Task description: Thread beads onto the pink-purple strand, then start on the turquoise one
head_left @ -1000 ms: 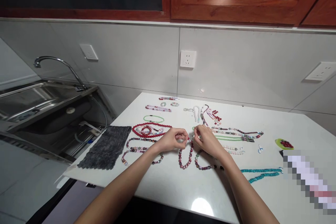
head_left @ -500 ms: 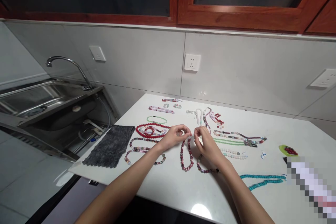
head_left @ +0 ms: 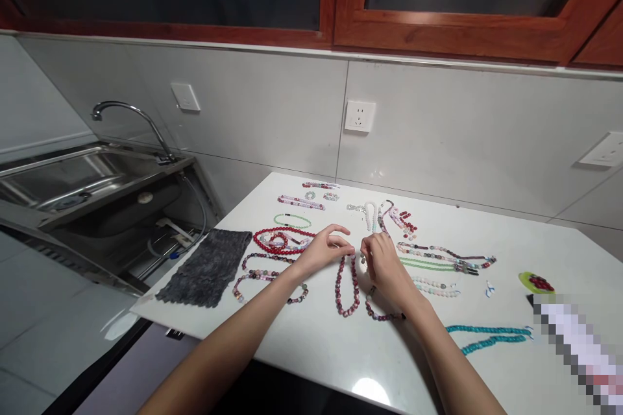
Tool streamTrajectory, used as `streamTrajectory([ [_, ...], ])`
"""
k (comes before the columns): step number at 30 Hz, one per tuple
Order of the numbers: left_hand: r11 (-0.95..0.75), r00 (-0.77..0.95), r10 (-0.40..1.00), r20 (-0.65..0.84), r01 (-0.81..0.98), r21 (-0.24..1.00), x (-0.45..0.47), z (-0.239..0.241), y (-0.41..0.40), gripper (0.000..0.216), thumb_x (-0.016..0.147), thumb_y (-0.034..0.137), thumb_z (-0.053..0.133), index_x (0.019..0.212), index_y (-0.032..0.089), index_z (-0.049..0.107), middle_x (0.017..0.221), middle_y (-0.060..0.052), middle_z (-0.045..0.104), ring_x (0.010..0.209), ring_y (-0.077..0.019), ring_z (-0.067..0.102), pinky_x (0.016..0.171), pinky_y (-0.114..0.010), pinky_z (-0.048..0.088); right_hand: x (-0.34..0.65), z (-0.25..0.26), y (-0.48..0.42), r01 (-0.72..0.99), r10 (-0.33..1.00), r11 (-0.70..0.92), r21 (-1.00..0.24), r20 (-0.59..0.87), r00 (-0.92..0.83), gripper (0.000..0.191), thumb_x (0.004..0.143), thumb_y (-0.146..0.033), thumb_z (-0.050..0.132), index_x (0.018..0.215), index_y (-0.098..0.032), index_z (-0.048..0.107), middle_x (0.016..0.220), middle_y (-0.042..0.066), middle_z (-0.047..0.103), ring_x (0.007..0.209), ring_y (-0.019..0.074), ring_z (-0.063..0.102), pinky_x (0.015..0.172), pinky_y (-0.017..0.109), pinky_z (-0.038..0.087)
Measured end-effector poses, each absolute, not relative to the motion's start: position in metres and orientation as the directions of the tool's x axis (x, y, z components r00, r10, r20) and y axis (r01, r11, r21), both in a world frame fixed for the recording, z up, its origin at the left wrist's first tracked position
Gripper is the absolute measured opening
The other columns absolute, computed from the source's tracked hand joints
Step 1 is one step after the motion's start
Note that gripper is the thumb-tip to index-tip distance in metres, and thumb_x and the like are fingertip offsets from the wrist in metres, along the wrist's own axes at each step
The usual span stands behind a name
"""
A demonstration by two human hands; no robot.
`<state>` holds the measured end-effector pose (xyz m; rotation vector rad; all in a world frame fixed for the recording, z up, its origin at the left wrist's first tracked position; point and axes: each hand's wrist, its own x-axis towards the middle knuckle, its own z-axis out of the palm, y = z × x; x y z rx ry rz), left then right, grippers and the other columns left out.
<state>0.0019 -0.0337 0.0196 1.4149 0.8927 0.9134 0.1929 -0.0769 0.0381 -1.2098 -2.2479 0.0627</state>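
Note:
My left hand (head_left: 329,248) pinches the top of a dark red bead strand (head_left: 347,311) with thumb and forefinger, its other fingers raised. The strand hangs down in a narrow loop that lies on the white table (head_left: 302,363). Just to the right, my right hand (head_left: 383,262) has its fingers curled together close to the strand's top end; whatever is between them is hidden or too small to see. Beneath my right wrist lies a multicoloured bead strand (head_left: 377,316), partly covered by the hand.
Red bead necklaces (head_left: 260,243), a green bead loop (head_left: 292,225) and a dark grey cloth (head_left: 207,269) lie left. On the right are green strands (head_left: 428,264), turquoise strands (head_left: 491,329) and a small green dish (head_left: 527,282) with red beads. A steel sink (head_left: 92,175) stands far left.
The fingers of my left hand have lifted and spread slightly above the pinch. My right hand's fingers have curled in more tightly. The bead strand stays in place.

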Motion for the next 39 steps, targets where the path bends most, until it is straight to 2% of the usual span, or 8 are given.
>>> streamTrajectory([
  [5,-0.19,0.449,0.882,0.142,0.064,0.98,0.003,0.025,-0.037,0.025,0.075,0.037,0.069,0.086,0.014,0.069,0.089,-0.008,0.071,0.086,-0.018,0.064,0.08,-0.029,0.047,0.192,0.034,-0.075,0.803,0.761,0.578,-0.146,0.452,-0.466,0.044,0.064,0.012,0.031,0.091,-0.02,0.044,0.092,0.007,0.047,0.083,0.0225,0.041,0.071,0.034,0.033],
  [10,-0.286,0.461,0.869,0.182,0.167,0.943,0.003,0.026,-0.038,0.018,0.076,0.031,0.067,0.082,0.015,0.073,0.088,-0.007,0.072,0.087,-0.0194,0.064,0.082,-0.029,0.046,0.189,0.032,-0.075,0.801,0.741,0.59,-0.096,0.458,-0.491,0.039,0.07,0.01,0.033,0.092,-0.019,0.047,0.093,0.008,0.049,0.085,0.0236,0.041,0.074,0.036,0.033],
  [14,-0.315,0.485,0.852,0.2,0.168,0.934,0.004,0.026,-0.038,0.018,0.077,0.031,0.066,0.084,0.016,0.073,0.088,-0.006,0.072,0.087,-0.0188,0.063,0.082,-0.028,0.045,0.185,0.03,-0.075,0.751,0.762,0.599,-0.278,0.486,-0.428,0.027,0.082,0.002,0.035,0.09,-0.02,0.047,0.092,0.007,0.052,0.085,0.0226,0.044,0.076,0.036,0.035],
  [17,-0.261,0.46,0.867,0.193,0.088,0.961,0.003,0.028,-0.038,0.023,0.079,0.035,0.065,0.088,0.015,0.072,0.091,-0.008,0.071,0.089,-0.0188,0.063,0.083,-0.029,0.046,0.184,0.03,-0.074,0.682,0.826,0.527,-0.508,0.497,-0.267,0.014,0.094,-0.017,0.037,0.099,-0.022,0.049,0.098,0.007,0.054,0.093,0.0223,0.049,0.083,0.036,0.039],
  [19,-0.223,0.429,0.885,0.18,0.053,0.973,0.002,0.03,-0.038,0.026,0.079,0.038,0.066,0.088,0.014,0.071,0.092,-0.009,0.07,0.089,-0.0188,0.063,0.082,-0.029,0.046,0.185,0.03,-0.073,0.649,0.854,0.488,-0.583,0.474,-0.216,0.014,0.096,-0.029,0.04,0.105,-0.024,0.05,0.104,0.007,0.056,0.1,0.0228,0.05,0.087,0.037,0.04],
  [26,-0.203,0.403,0.901,0.158,0.071,0.977,0.0,0.031,-0.036,0.029,0.076,0.041,0.068,0.085,0.014,0.07,0.088,-0.009,0.07,0.086,-0.0191,0.062,0.08,-0.028,0.047,0.188,0.029,-0.072,0.644,0.854,0.499,-0.58,0.458,-0.248,0.02,0.097,-0.032,0.04,0.087,-0.023,0.055,0.091,0.005,0.06,0.088,0.0214,0.054,0.084,0.037,0.042],
  [32,-0.217,0.409,0.896,0.171,0.069,0.974,-0.001,0.031,-0.036,0.027,0.078,0.04,0.066,0.085,0.014,0.07,0.089,-0.009,0.07,0.087,-0.0193,0.063,0.08,-0.028,0.046,0.187,0.033,-0.074,0.636,0.847,0.508,-0.581,0.472,-0.245,0.013,0.094,-0.034,0.049,0.095,-0.024,0.056,0.097,0.005,0.062,0.092,0.0218,0.055,0.086,0.037,0.041],
  [39,-0.22,0.424,0.891,0.16,0.095,0.971,-0.002,0.032,-0.037,0.027,0.076,0.04,0.067,0.085,0.014,0.071,0.088,-0.009,0.07,0.087,-0.0202,0.063,0.081,-0.03,0.047,0.186,0.03,-0.074,0.652,0.84,0.517,-0.555,0.473,-0.264,0.017,0.095,-0.033,0.043,0.089,-0.023,0.055,0.09,0.004,0.06,0.086,0.021,0.054,0.085,0.037,0.042],
])
